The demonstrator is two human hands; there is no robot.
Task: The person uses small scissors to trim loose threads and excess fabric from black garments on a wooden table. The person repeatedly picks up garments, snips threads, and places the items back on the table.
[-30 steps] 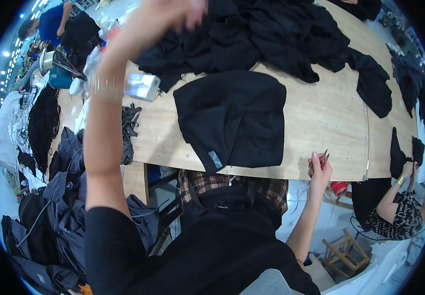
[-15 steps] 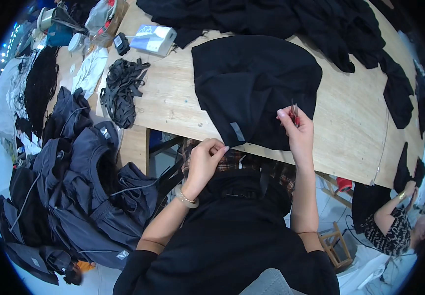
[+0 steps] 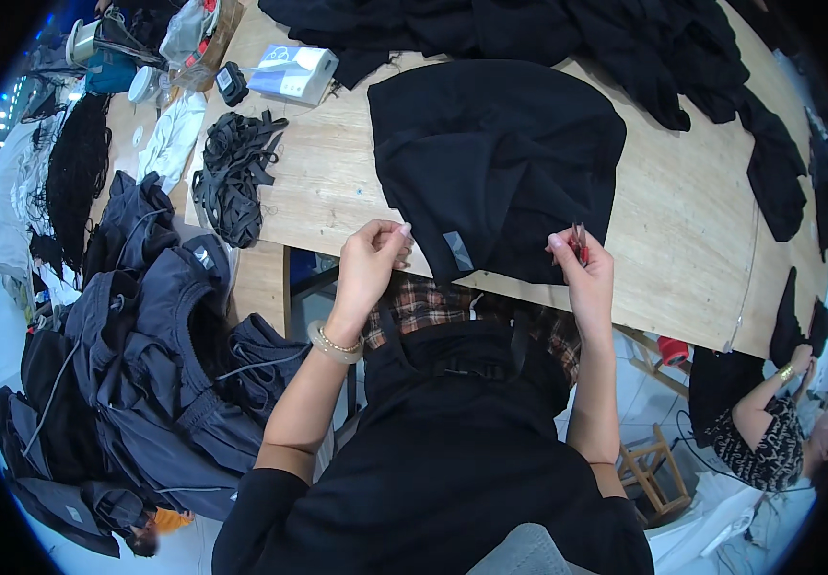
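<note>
On the wooden table before me lies a piece of black fabric [image 3: 519,144], rounded at its far side, with a small grey patch [image 3: 457,251] near its front left corner. My left hand [image 3: 371,270] is beside the fabric's left edge, thumb and fingers pinched together; whatever they hold, if anything, is too small to make out. Small red-handled snips [image 3: 583,251] are gripped in my right hand [image 3: 590,287], their tips pointing away from me. That hand is over the fabric's front right part, its thumb against the cloth or just above it.
A heap of black cloth [image 3: 529,29] covers the table's far side. Dark strips [image 3: 233,177], a white-and-blue packet [image 3: 294,74] and a small black device [image 3: 232,84] lie at left. Dark garments [image 3: 164,355] are piled at my left. Another person [image 3: 769,422] works at far right.
My left hand has moved up and left from the fabric's front corner to beside its left edge. My right hand, with the snips, has come slightly nearer to me.
</note>
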